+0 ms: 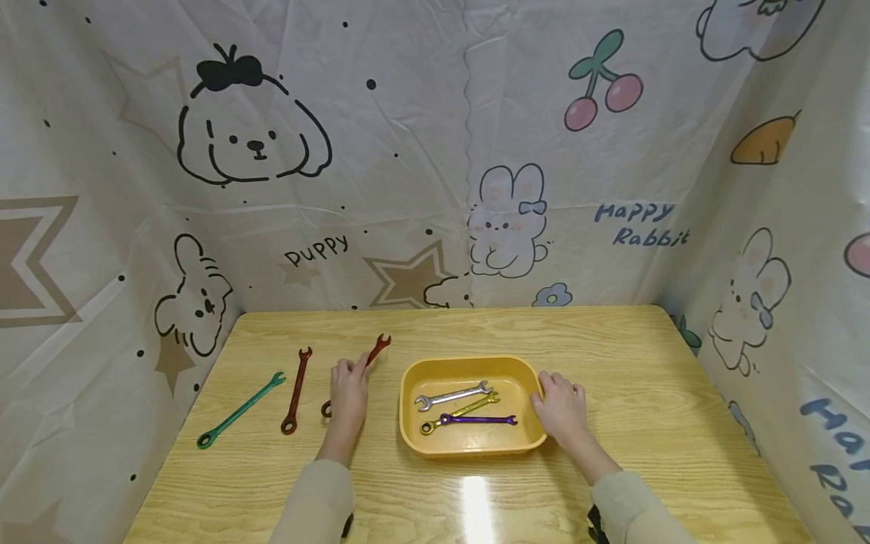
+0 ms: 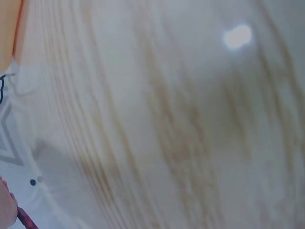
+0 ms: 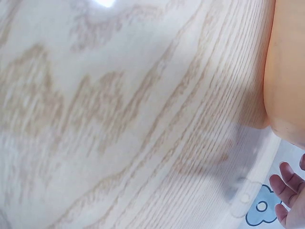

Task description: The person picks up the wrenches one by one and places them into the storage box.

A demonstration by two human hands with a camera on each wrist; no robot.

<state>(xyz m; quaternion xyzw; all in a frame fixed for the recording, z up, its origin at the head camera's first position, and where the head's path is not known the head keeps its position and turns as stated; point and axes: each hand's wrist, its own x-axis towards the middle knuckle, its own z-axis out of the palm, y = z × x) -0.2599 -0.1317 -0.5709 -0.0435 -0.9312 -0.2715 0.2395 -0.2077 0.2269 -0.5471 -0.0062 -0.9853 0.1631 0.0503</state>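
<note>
My left hand (image 1: 350,400) grips the middle of a red combination wrench (image 1: 378,349), left of a yellow plastic bin (image 1: 469,449). The wrench's open end points away to the upper right; its ring end shows behind my wrist, and my hand hides its middle. In the left wrist view, a bit of the wrench (image 2: 26,219) sticks out by my fingers. My right hand (image 1: 563,408) holds the bin's right edge, thumb at the rim and fingers outside. Inside the bin lie a silver wrench (image 1: 454,396), a yellow-green wrench (image 1: 469,409) and a purple wrench (image 1: 479,419).
Left of my left hand, another red wrench (image 1: 297,391) and a green wrench (image 1: 241,410) lie on the wood-grain table (image 1: 632,363). A printed cloth (image 1: 408,151) hangs along the table's back and both sides.
</note>
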